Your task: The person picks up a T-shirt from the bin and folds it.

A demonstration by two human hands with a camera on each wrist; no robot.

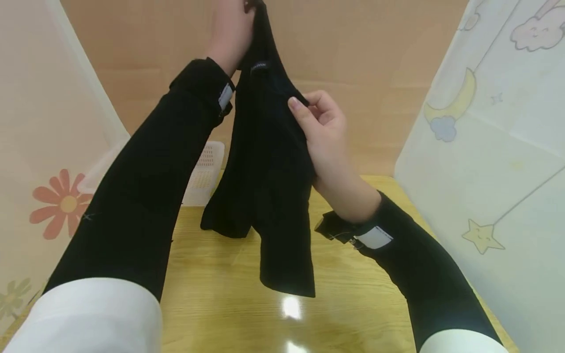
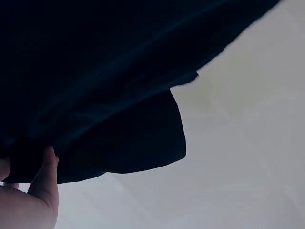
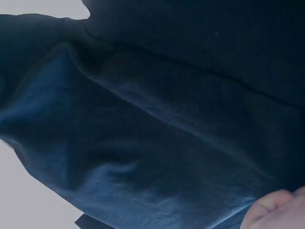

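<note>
A black garment that looks like a pair of shorts [image 1: 278, 162] hangs in the air above the table, its two leg ends downward. My left hand [image 1: 231, 32] grips its upper edge high up, at the top of the head view. Lower on the right side, my right hand [image 1: 324, 135] pinches the garment's edge between thumb and fingers. A small label [image 1: 259, 65] shows near the top of the cloth. Dark cloth [image 2: 119, 129] fills much of the left wrist view, with finger parts at lower left. Creased cloth [image 3: 143, 124] spreads across the right wrist view, fingers at lower right.
Behind the garment, on the left, stands a white perforated plastic basket [image 1: 205, 171], partly hidden. The wooden tabletop [image 1: 353, 289] lies below. Printed sheets wall in the left [image 1: 48, 122] and right [image 1: 499, 162] sides; a brown panel [image 1: 375, 73] closes the back.
</note>
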